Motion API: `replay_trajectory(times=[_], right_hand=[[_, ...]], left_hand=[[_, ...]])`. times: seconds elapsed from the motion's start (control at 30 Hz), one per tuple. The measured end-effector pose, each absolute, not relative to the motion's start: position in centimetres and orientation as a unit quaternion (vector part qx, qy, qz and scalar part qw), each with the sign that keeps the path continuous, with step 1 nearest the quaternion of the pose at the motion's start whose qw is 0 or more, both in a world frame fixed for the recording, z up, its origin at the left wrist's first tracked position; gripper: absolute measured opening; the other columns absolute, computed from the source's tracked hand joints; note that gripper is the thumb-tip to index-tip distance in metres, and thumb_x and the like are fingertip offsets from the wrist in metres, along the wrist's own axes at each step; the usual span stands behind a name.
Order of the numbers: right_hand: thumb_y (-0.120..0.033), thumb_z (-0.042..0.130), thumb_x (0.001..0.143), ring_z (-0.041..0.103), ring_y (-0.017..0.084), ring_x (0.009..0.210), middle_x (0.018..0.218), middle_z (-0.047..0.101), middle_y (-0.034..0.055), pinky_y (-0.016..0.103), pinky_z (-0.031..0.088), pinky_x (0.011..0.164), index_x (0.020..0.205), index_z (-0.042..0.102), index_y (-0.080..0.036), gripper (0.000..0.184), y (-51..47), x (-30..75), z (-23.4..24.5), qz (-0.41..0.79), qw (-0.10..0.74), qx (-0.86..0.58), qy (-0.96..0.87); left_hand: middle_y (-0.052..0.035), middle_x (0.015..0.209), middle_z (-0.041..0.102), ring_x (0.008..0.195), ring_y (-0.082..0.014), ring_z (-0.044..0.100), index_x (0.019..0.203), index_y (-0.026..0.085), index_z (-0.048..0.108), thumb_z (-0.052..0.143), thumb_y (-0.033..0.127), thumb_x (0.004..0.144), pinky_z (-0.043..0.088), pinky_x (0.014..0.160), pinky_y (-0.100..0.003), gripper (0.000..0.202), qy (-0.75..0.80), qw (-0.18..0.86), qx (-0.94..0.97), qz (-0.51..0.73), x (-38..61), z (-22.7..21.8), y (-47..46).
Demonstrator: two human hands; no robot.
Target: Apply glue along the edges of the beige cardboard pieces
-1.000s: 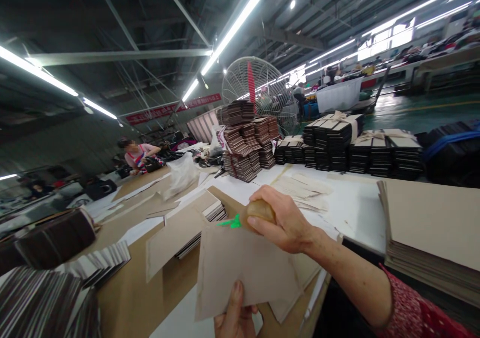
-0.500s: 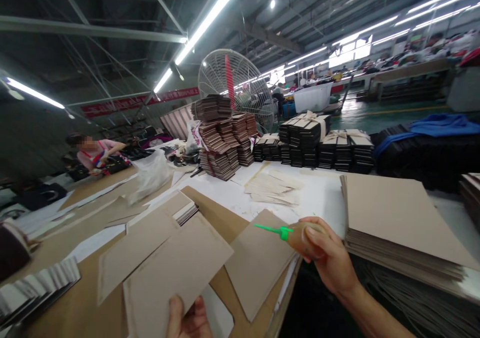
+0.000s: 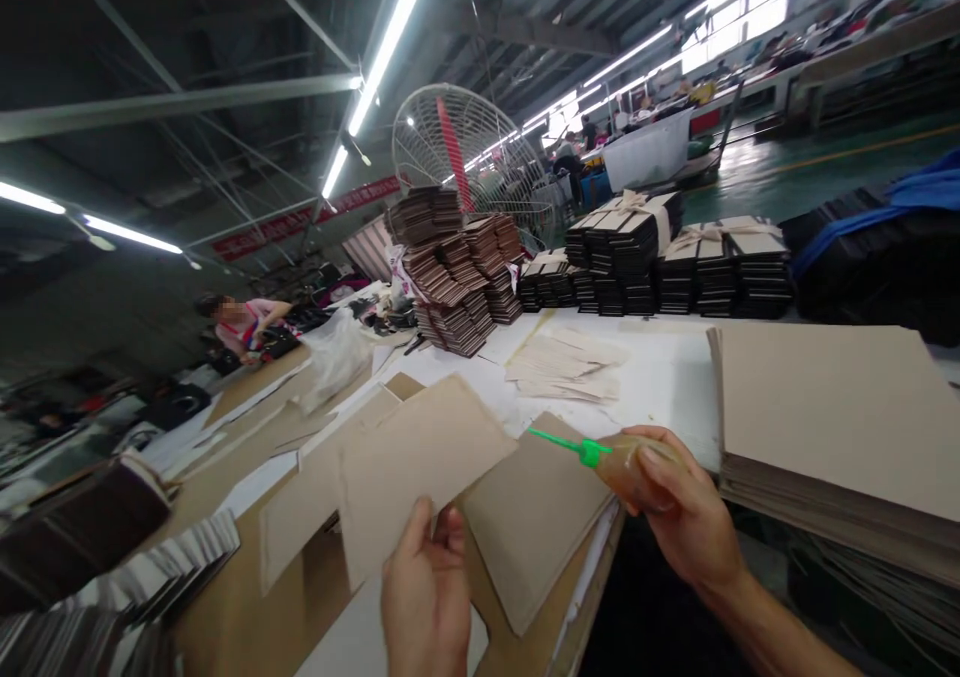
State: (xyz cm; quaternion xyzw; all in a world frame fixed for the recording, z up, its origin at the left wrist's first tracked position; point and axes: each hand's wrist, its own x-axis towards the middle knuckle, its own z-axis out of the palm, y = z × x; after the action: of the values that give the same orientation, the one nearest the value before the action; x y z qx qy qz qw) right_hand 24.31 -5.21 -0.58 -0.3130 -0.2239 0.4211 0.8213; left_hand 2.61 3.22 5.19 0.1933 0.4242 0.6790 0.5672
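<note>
My left hand (image 3: 426, 592) pinches the near edge of a grey cardboard sheet (image 3: 420, 467) and holds it up over the table. My right hand (image 3: 686, 517) is wrapped round an amber glue bottle (image 3: 626, 465) whose green nozzle (image 3: 570, 444) points left, towards the sheet. Another grey sheet (image 3: 536, 517) lies flat on the table below the nozzle. More grey sheets (image 3: 300, 507) lie to the left of the held one.
A thick stack of grey boards (image 3: 840, 427) sits at my right. Dark bundled stacks (image 3: 457, 277) and tied black stacks (image 3: 675, 257) stand at the back near a large fan (image 3: 465, 152). Loose paper pieces (image 3: 566, 367) lie mid-table. A person (image 3: 240, 322) works at far left.
My left hand has shifted the held sheet up and to the right, with more of the hand showing. The glue bottle stays in my right hand, off the sheet it touched a second ago.
</note>
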Motion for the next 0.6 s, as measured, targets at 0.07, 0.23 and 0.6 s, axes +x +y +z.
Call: replay_trajectory(times=[0.07, 0.23, 0.6], right_hand=[[-0.039, 0.069, 0.080, 0.051, 0.018, 0.065, 0.089, 0.061, 0.0069, 0.024, 0.042, 0.047, 0.106, 0.059, -0.021, 0.033, -5.4, 24.7, -0.6, 0.417, 0.820, -0.320, -0.228], [-0.040, 0.071, 0.077, 0.060, 0.023, 0.074, 0.100, 0.065, 0.0105, 0.026, 0.049, 0.049, 0.106, 0.062, -0.024, 0.035, -6.1, 25.9, -0.7, 0.386, 0.810, -0.378, -0.228], [-0.041, 0.074, 0.070, 0.064, 0.026, 0.070, 0.097, 0.066, 0.0138, 0.027, 0.052, 0.044, 0.101, 0.068, -0.024, 0.036, -4.5, 27.8, -0.5, 0.371, 0.785, -0.454, -0.199]], left_hand=[[-0.0005, 0.091, 0.066, 0.067, -0.0086, 0.063, 0.102, 0.017, 0.062, 0.067, 0.003, 0.077, 0.055, 0.054, -0.017, 0.029, 0.423, 0.578, 0.205, 0.667, 5.1, 5.1, 5.8], [-0.0028, 0.095, 0.064, 0.077, -0.0110, 0.064, 0.104, 0.011, 0.060, 0.056, 0.014, 0.091, 0.056, 0.063, -0.024, 0.014, 0.420, 0.588, 0.236, 0.650, 10.4, 3.4, 13.6], [-0.0036, 0.095, 0.063, 0.073, -0.0115, 0.061, 0.107, 0.012, 0.059, 0.052, 0.035, 0.095, 0.054, 0.060, -0.026, 0.027, 0.560, 0.622, 0.267, 0.477, 13.3, 1.9, 22.8]])
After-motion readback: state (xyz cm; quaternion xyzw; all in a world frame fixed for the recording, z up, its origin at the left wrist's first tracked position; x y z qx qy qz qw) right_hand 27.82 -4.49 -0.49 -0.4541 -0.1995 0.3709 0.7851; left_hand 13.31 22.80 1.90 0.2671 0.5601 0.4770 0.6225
